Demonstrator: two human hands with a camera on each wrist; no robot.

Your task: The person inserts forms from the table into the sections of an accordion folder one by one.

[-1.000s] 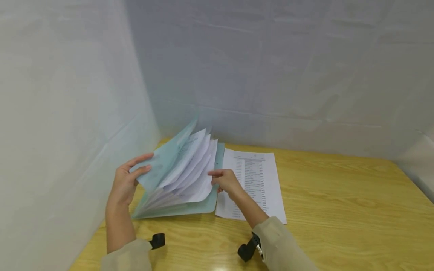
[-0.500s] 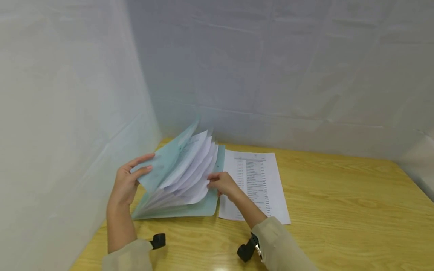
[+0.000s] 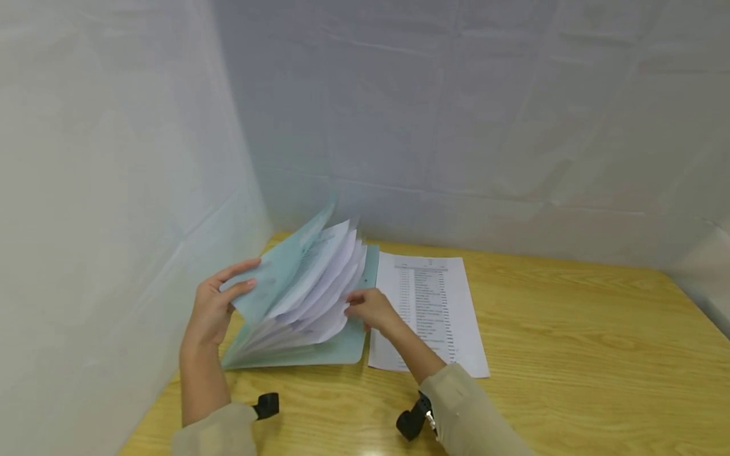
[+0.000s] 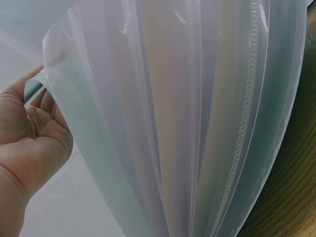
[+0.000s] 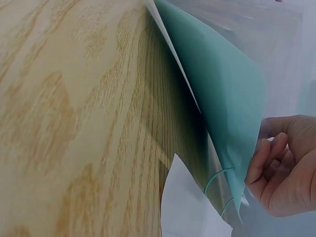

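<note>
A pale teal display folder (image 3: 296,297) lies open on the wooden table (image 3: 570,354), its clear sleeves fanned upward. My left hand (image 3: 213,304) grips the raised front cover at its outer edge, thumb on top. In the left wrist view the left hand (image 4: 29,143) sits beside the translucent sleeves (image 4: 197,123). My right hand (image 3: 371,308) holds the free edges of the lower sleeves, fingers curled round them. The right wrist view has the right hand (image 5: 284,163) tucked behind a sleeve next to the teal back cover (image 5: 222,89).
A printed sheet (image 3: 433,310) with a column of text lies flat on the table just right of the folder, partly under my right forearm. White cloth walls (image 3: 114,190) close in at the left and back. Bare wood stretches to the right.
My right hand has slid a little left into the sleeve edges, and the fanned sleeves have drawn closer together. The left hand has stayed holding the cover.
</note>
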